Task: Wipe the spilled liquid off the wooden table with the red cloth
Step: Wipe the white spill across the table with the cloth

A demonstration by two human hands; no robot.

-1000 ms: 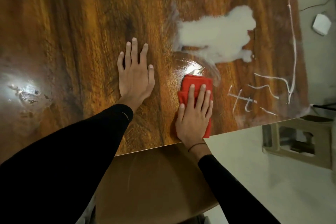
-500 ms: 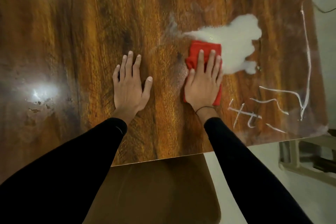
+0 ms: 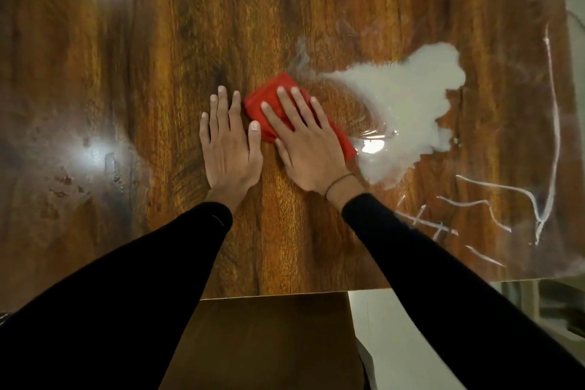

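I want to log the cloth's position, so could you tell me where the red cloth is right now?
In the head view it lies mid-table under the flat right hand, between the left hand and the white spill.

L hand [image 3: 228, 149]: palm down, flat on tabletop [image 3: 126, 104]; fingers [image 3: 214, 117] straight, close together, pointing away from body; thumb out toward R side, tip just beside R hand. L forearm in black sleeve [image 3: 126, 279], enters from lower L, cuff at wrist.

R hand [image 3: 308, 149]: palm down, fingers straight, slightly spread, angled up-left; pressed flat on red cloth [image 3: 272, 95], thumb along cloth's near edge. Thin dark band at R wrist [image 3: 340, 182]. R forearm in black sleeve, enters from lower R. Hands side by side, nearly touching.
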